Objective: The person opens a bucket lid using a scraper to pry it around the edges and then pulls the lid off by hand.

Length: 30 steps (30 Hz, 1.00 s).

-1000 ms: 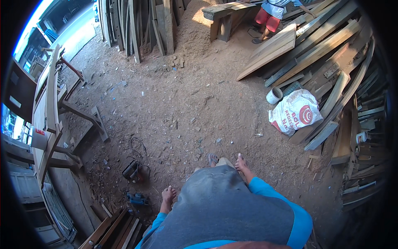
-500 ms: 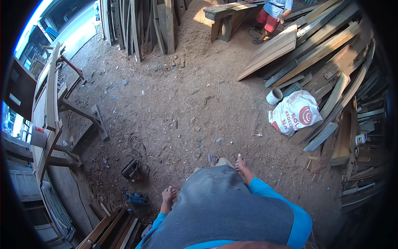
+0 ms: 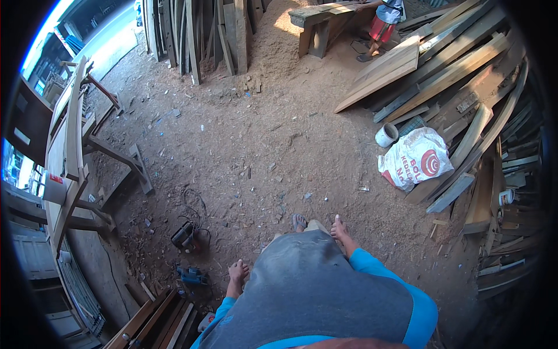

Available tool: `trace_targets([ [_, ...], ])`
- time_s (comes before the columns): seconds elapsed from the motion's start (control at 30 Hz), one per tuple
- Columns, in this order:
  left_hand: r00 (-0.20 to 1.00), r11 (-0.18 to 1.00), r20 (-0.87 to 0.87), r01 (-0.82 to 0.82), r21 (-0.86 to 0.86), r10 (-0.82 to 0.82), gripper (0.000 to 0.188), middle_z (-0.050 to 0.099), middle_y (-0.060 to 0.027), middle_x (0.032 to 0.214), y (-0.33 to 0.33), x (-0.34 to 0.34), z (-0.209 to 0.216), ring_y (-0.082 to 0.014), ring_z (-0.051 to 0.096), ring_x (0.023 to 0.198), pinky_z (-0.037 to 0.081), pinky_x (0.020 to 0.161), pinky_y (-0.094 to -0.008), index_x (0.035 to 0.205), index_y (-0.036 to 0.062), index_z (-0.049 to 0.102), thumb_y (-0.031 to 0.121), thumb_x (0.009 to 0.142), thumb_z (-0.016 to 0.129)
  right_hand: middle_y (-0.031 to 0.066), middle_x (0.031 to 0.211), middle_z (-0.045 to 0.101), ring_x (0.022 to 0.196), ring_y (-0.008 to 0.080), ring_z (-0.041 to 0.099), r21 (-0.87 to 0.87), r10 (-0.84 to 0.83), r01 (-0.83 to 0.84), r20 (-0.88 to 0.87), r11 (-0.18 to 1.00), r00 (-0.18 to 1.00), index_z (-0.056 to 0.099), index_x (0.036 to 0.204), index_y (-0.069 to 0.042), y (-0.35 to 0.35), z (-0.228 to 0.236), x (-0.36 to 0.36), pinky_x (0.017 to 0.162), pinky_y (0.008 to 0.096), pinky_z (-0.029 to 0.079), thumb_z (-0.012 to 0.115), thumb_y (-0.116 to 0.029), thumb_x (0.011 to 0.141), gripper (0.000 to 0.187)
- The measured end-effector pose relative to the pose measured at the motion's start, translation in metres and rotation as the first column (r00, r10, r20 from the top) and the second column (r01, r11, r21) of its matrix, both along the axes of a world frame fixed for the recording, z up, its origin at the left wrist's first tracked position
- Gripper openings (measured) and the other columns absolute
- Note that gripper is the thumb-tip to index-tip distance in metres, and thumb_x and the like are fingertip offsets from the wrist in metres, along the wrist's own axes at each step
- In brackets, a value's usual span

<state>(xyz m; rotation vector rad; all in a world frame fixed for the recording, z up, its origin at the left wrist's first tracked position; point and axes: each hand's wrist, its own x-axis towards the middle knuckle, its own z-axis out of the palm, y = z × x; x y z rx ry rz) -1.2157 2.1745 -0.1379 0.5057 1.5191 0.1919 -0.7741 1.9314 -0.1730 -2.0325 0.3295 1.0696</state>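
Both my hands are at my sides with nothing visible in them. My left hand (image 3: 238,271) is over the dirt floor, its fingers loosely bent and apart. Nearest to it is a blue power tool (image 3: 192,276) on the ground, with a dark corded power tool (image 3: 185,235) farther off, its cable (image 3: 200,205) looped behind it. My right hand (image 3: 339,227) is beside my thigh, thumb stretched forward; its other fingers show only in part. It touches no object that I can see. My foot in a sandal (image 3: 299,222) shows between my hands.
Wooden boards (image 3: 383,72) and a white printed sack (image 3: 415,160) lie on the right, near a white bucket (image 3: 386,135). A wooden workbench frame (image 3: 72,134) stands left. Planks (image 3: 192,41) lean at the back, near a bench (image 3: 317,17) and another person (image 3: 383,26). Timber (image 3: 157,323) lies lower left.
The other person at the back bench has shifted, an arm now reaching left over the bench. The view has moved slightly; my hands stay at my sides.
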Motion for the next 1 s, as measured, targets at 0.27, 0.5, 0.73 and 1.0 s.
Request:
trace_targets([
  [0.27,1.000,1.000,-0.023,-0.007,0.016,0.008,0.028,0.063,-0.0095,0.087,0.000,0.000,-0.006,-0.0172,0.062,0.067,0.052,0.056,-0.0297,0.106,0.0023,0.056,0.029,0.102,0.058,0.0127,0.077,0.066,0.062,0.0227,0.065,0.004,-0.029,0.029,0.025,1.000,0.999,0.060,0.100,-0.002,0.003,0.004,-0.002,0.054,0.0361,0.055,0.037,-0.071,0.098,0.074],
  [0.5,0.999,0.999,0.016,-0.047,0.012,0.046,0.022,0.061,-0.0071,0.080,0.000,0.004,-0.008,-0.0151,0.058,0.060,0.048,0.049,-0.0276,0.099,0.0042,0.054,0.026,0.103,0.056,0.0115,0.075,0.065,0.062,0.0218,0.065,0.023,-0.051,0.050,0.014,0.998,0.999,0.060,0.101,-0.001,0.006,0.017,-0.005,0.054,0.0347,0.055,0.037,-0.070,0.099,0.073],
  [0.73,0.994,0.999,0.101,-0.043,-0.001,0.043,0.021,0.055,-0.0023,0.072,0.004,0.004,0.002,-0.0106,0.050,0.053,0.040,0.044,-0.0248,0.092,0.0070,0.051,0.023,0.105,0.052,0.0096,0.071,0.063,0.059,0.0203,0.063,0.031,-0.059,0.059,-0.018,0.998,0.998,0.059,0.097,-0.004,0.011,0.024,-0.006,0.051,0.0335,0.053,0.037,-0.070,0.099,0.070],
  [1.0,0.998,0.998,-0.007,-0.060,0.003,0.060,0.023,0.048,0.0007,0.066,0.003,0.015,0.013,-0.0088,0.045,0.050,0.033,0.042,-0.0253,0.085,0.0094,0.048,0.022,0.105,0.051,0.0169,0.088,0.069,0.072,0.0273,0.070,-0.009,0.012,-0.012,0.002,1.000,1.000,0.059,0.113,0.002,0.011,0.026,-0.005,0.059,0.0372,0.057,0.034,-0.071,0.099,0.078],
])
